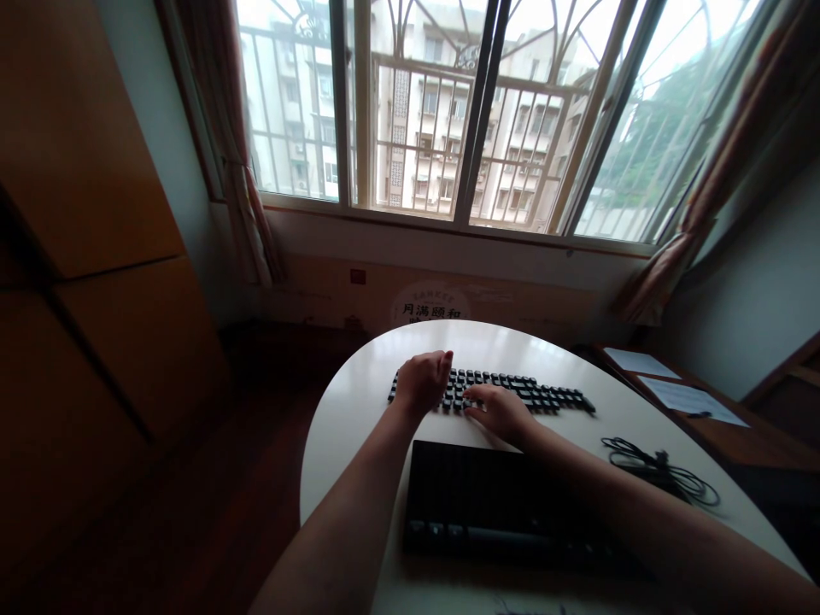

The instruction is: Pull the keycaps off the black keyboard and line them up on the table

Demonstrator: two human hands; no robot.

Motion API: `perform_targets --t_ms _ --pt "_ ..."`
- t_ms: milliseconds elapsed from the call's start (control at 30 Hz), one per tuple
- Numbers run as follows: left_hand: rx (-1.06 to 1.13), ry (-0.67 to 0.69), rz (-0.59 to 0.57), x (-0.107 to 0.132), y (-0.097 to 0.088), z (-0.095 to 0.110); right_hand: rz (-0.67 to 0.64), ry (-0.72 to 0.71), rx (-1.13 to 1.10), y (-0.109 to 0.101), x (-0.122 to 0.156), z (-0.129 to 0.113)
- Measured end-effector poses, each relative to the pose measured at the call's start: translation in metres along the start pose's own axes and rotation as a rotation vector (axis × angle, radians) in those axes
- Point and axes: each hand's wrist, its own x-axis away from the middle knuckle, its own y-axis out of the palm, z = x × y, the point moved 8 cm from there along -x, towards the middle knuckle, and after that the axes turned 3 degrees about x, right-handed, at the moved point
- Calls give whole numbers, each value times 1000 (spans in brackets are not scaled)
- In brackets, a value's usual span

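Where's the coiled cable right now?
Head view, right side: the cable lies on the white table, just beyond the right forearm and nearer the camera than the right end of the black keys.

Curtains (218,77), a barred window (475,128) and, in the gloom, probably a wardrobe (83,162) mark a home.

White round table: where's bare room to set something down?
Free: the white round table's far strip, beyond the black square keycaps; left patch, between rim and left forearm. Crowded: centre, left hand and right hand at the keycaps, flat black rectangular slab nearer; right side, coiled black cable.
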Motion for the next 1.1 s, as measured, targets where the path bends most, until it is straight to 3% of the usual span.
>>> perform_targets --t_ms 100,267,367,433,567,700,867,1100 --pt "-5 15 5 0 -2 3 40 -11 -3 -17 9 -7" --pt "29 72 10 0 -1 9 181 -128 -222 -77 56 -18" --pt "38 112 14 0 -1 16 242 -35 -368 -109 94 3" --pt "43 140 1 0 -1 24 252 86 -470 -118 117 26" --pt "36 192 -104 3 3 44 115 309 -840 -101 140 54" --pt "10 234 -283 7 15 62 -135 314 -1085 -73 139 33" --pt "-28 265 -455 12 30 73 -289 190 -1112 -65 140 6" --pt "-69 284 -556 19 49 70 -321 5 -918 -71 142 -2"
